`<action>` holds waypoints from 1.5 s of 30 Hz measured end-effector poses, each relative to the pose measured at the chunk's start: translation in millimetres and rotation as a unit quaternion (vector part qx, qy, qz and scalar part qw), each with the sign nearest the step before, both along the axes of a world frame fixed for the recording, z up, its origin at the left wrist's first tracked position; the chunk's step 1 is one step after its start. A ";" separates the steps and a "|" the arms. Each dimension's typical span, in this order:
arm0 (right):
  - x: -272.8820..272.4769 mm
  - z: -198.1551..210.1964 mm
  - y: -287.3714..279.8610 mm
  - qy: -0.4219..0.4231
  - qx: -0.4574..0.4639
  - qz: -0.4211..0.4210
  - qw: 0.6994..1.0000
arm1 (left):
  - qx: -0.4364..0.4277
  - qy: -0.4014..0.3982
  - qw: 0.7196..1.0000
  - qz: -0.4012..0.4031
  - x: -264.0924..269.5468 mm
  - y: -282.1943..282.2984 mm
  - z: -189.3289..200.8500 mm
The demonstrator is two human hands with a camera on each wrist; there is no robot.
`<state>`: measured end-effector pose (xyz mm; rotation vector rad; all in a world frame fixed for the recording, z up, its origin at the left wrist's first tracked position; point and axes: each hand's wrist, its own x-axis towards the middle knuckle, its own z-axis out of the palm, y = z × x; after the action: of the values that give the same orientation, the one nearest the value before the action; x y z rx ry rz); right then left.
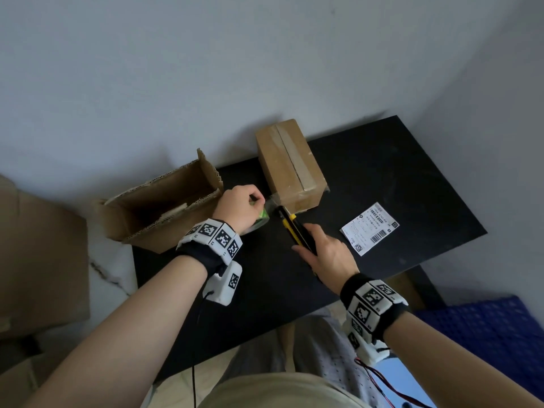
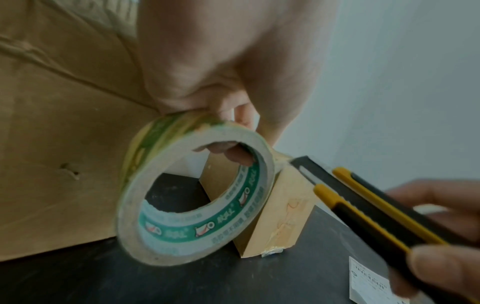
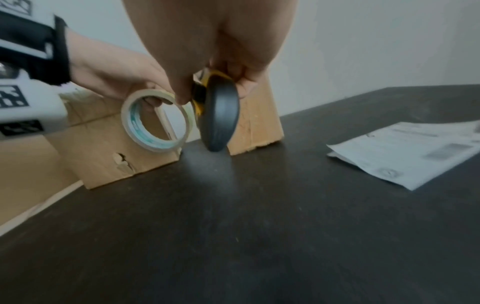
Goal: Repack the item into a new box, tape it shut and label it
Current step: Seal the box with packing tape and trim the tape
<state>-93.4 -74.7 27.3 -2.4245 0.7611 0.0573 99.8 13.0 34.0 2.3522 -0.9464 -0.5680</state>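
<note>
Head view shows a matte black counter [image 1: 382, 178] at the centre of the frame, with a closed brown cardboard box [image 1: 290, 164] near its upper edge, clear glossy tape running down the box's top seam. The left hand [image 1: 240, 209] holds a roll of tape [image 1: 260, 220], its grip closed on the rim with one fingertip hooked inside the core; in the left wrist view the roll [image 2: 194, 193] is a flat cardboard ring printed green and white inside. A strip seems to stretch from the roll to the box's near end, though blur makes this hard to confirm. The right hand [image 1: 326, 256] wraps its grip around a yellow and black utility knife [image 1: 295, 228], whose tip sits just beside the box's lower corner. Left of the hands stands an open corrugated box [image 1: 160, 212], flaps raised, its wall torn in the right wrist view. A white printed label [image 1: 370, 232] with barcodes lies flat on the counter at the right, apart from the taped box
</note>
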 end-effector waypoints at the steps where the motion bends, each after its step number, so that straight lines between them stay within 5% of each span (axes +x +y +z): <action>1: 3.0 2.7 1.6 -0.011 -0.022 0.006 1.000 | 0.001 -0.004 1.000 0.001 -0.5 -0.3 0.0; 13: 4.4 17.9 17.1 -0.104 -0.185 0.009 0.977 | 0.015 -0.030 0.999 0.032 0.9 6.0 5.6; 27: 36.7 30.9 29.6 0.043 -0.190 0.069 0.978 | 0.018 -0.027 0.999 0.040 -4.6 4.1 10.7; 32: 35.3 34.6 31.8 0.117 -0.285 0.114 0.944 | 0.048 -0.044 0.997 0.045 -4.6 5.1 9.9; 38: 23.4 17.6 22.7 0.176 -0.256 0.160 0.937 | 0.044 -0.048 0.997 0.031 -4.1 5.7 10.0; 45: 13.0 -20.6 -0.6 0.167 0.046 -0.005 0.985 | 0.011 -0.016 1.000 0.024 -4.4 10.0 3.6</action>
<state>-80.4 -75.3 6.7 -2.3506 0.8944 0.4949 95.4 23.0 37.6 2.4043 -0.9000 -0.5265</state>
